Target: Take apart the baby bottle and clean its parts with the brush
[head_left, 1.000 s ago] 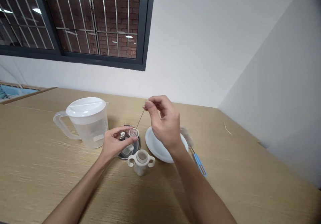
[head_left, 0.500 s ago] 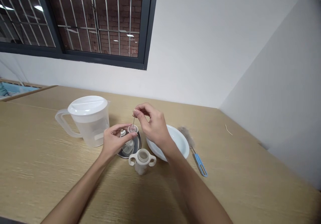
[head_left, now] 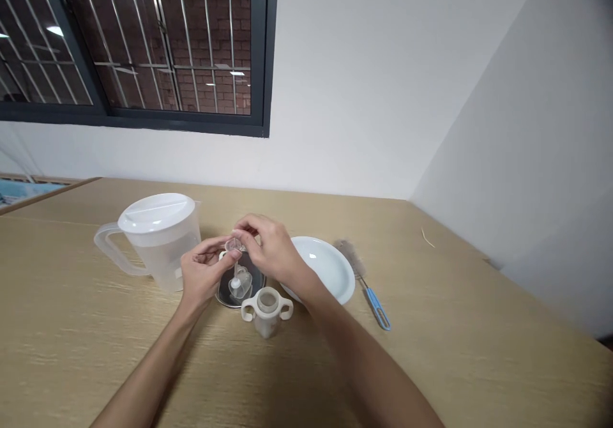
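Between the fingertips of my left hand (head_left: 201, 271) is a small round, pinkish-clear bottle part (head_left: 233, 245). My right hand (head_left: 271, 249) pinches a thin wire-like rod right above that part; most of the rod is hidden by fingers and by the part. A pale thin tube with a white end (head_left: 235, 283) shows below, over a round metal tray (head_left: 256, 273); I cannot tell whether it joins the held part. Clear plastic pieces (head_left: 243, 280) lie on the tray. An uncapped two-handled baby bottle (head_left: 267, 319) stands upright in front.
To the left stands a lidded plastic pitcher (head_left: 165, 249) with liquid in it. A white plate (head_left: 335, 275) sits behind my right forearm, and a blue-handled bottle brush (head_left: 376, 306) lies beside it. A small pale strip (head_left: 428, 238) rests farther right on the wooden table (head_left: 460, 326).
My right hand has come down toward the round part, so less of the rod shows above it. The view has shifted slightly, and the tube below is now visible.
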`<state>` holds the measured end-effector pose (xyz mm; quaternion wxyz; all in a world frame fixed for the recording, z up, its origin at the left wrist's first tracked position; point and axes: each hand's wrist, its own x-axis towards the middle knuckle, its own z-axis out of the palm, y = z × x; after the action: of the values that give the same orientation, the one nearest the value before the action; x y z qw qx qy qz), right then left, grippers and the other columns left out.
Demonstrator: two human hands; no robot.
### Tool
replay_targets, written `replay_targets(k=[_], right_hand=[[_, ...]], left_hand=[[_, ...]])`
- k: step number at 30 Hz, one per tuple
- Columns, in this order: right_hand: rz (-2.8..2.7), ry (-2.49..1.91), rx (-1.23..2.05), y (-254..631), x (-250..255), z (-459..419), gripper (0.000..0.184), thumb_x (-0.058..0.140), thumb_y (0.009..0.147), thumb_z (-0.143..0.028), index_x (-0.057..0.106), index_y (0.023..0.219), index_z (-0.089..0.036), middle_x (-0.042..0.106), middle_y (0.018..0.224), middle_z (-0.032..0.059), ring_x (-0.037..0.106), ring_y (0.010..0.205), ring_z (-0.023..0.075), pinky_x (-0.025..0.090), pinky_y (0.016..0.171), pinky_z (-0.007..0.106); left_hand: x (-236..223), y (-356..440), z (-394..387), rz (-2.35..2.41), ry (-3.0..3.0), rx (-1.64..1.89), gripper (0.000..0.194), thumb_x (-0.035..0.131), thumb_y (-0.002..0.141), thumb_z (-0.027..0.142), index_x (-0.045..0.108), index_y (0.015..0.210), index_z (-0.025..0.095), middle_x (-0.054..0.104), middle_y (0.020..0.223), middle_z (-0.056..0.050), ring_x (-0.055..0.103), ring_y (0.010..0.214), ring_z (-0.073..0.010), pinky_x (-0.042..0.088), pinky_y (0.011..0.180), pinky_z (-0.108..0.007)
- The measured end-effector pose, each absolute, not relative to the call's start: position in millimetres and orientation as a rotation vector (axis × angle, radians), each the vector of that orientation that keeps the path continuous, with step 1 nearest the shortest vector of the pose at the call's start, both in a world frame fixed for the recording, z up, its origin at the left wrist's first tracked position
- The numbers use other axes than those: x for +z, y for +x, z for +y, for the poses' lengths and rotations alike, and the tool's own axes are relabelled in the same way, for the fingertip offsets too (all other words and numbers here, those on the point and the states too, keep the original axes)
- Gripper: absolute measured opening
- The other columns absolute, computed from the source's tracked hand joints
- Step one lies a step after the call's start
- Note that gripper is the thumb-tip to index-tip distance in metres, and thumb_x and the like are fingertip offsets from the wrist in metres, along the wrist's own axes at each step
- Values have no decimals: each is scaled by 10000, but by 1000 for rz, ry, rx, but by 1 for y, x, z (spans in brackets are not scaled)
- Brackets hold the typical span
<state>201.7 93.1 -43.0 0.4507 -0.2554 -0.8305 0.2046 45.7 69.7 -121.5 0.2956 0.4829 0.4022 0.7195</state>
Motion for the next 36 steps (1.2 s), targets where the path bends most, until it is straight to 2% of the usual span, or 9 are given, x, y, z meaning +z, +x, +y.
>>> replay_targets(k=[11, 19, 29, 36], right_hand=[[-2082, -687, 498, 209, -37, 89, 115, 496, 929, -179, 572, 843, -188, 636, 846, 7, 557, 769, 124, 407, 698, 245], [-1876, -627, 463, 221, -26, 88, 123, 495, 948, -231, 586, 870, -198, 670, 836, 11, 616, 797, 130, 457, 750, 249], [-1812, -605, 496, 228, -21, 85, 128, 518, 954, -261, 593, 874, -195, 677, 829, 19, 645, 799, 134, 490, 757, 266], [-1768, -608, 509, 230, -21, 87, 108, 548, 939, -252, 608, 871, -194, 693, 831, 21, 675, 799, 136, 516, 756, 275]], left_hand=[[-120, 48, 68, 1168, 1426, 1842, 340, 863, 588, 282, 725, 874, 161, 758, 838, -53, 696, 748, -175, 552, 693, -252], [-121, 50, 66, 1269, 1571, 1782, 339, 848, 609, 291, 723, 896, 160, 752, 868, -64, 696, 776, -182, 551, 716, -260], [-126, 50, 68, 1220, 1664, 1779, 314, 838, 618, 240, 727, 902, 164, 751, 874, -60, 694, 795, -182, 554, 752, -265], [-125, 48, 68, 1241, 1645, 1752, 327, 831, 613, 262, 737, 909, 158, 757, 888, -77, 703, 810, -208, 568, 748, -288]])
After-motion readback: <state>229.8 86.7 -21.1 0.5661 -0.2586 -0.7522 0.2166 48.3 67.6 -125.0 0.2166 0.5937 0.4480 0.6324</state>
